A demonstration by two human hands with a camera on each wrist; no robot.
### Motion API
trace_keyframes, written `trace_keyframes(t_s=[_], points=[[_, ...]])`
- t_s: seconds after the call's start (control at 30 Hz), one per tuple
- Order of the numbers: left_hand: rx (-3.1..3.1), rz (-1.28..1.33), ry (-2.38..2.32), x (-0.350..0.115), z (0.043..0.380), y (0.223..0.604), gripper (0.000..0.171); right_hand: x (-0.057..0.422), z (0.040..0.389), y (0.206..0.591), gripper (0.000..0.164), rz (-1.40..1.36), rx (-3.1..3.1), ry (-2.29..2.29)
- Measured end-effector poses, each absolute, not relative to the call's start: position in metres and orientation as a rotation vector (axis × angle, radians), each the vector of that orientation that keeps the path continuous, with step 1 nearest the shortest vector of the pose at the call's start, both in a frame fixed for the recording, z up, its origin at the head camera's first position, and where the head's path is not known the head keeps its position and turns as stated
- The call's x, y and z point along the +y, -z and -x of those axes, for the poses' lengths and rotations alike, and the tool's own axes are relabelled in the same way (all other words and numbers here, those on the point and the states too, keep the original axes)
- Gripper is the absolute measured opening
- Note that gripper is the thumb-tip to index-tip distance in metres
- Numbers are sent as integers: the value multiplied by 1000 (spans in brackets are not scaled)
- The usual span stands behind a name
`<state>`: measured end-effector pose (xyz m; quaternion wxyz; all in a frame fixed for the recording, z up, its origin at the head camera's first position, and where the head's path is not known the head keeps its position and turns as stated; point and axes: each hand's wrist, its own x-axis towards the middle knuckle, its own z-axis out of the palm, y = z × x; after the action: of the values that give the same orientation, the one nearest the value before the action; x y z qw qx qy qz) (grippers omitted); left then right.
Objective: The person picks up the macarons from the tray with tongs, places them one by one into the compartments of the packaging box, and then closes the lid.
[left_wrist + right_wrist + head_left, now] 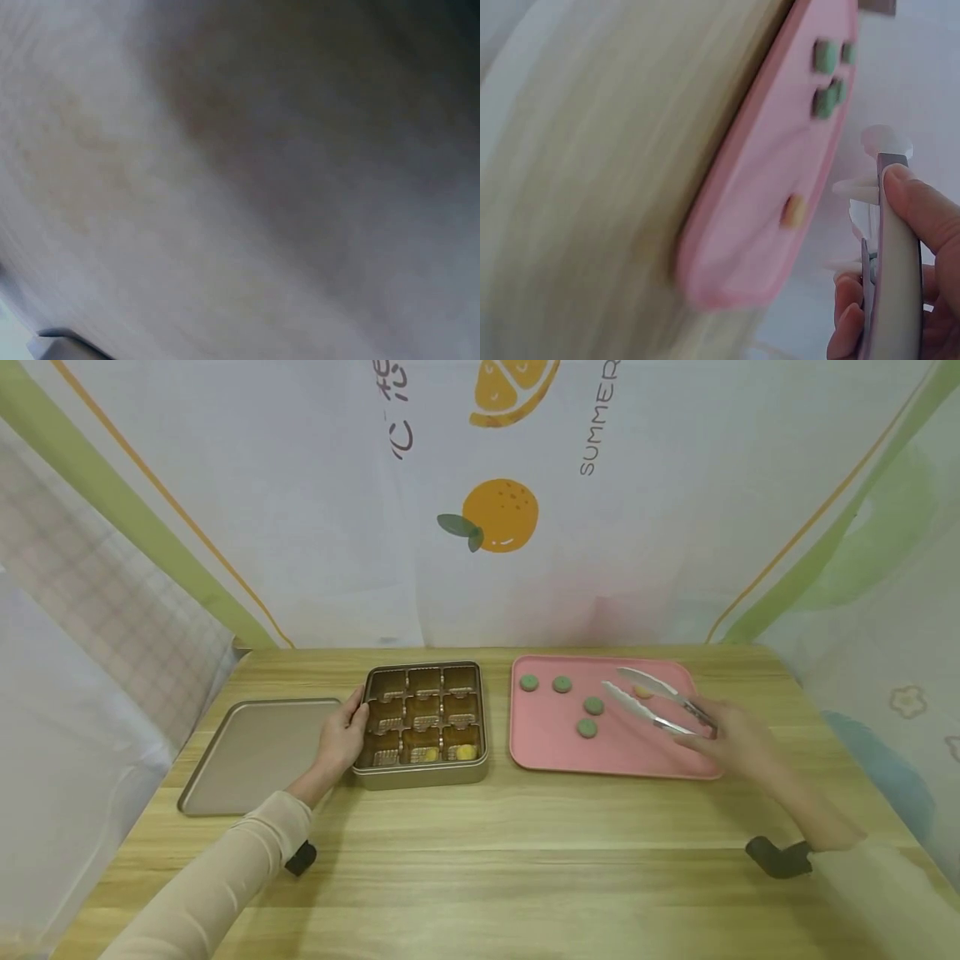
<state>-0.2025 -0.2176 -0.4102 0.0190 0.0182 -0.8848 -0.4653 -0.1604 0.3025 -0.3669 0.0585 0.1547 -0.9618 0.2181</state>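
Note:
In the head view my left hand (pixel 342 737) grips the left side of a deep metal tin (pixel 420 779), which holds a brown insert divided into several compartments. Two front compartments, the middle and the right one, each contain a yellow round piece (pixel 466 752). My right hand (pixel 723 735) holds metal tongs (pixel 660 703) by the handles, their two arms spread apart with nothing between the tips. The tongs hang over a pink tray (pixel 547 752). On it lie several green round pieces (pixel 587 727) and a yellow one (pixel 795 212), partly behind the tongs in the head view.
A flat metal lid (pixel 262 756) lies on the wooden table (pixel 480 877) to the left of the tin, partly behind my left hand. Printed cloth (pixel 630 552) hangs at the back and sides. The left wrist view is blurred and mostly blocked.

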Motion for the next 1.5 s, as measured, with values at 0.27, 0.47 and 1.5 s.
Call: trace_keyframes(t_s=[0.27, 0.47, 1.5], points=[[-2738, -69, 1439, -218, 203, 411, 48, 329, 156, 371, 62, -412, -2959, -587], [-2734, -77, 1443, -218, 204, 412, 48, 336, 159, 375, 64, -328, -3014, -556], [-2724, -71, 1472, -218, 203, 411, 48, 337, 166, 380, 67, -275, -3118, -579]])
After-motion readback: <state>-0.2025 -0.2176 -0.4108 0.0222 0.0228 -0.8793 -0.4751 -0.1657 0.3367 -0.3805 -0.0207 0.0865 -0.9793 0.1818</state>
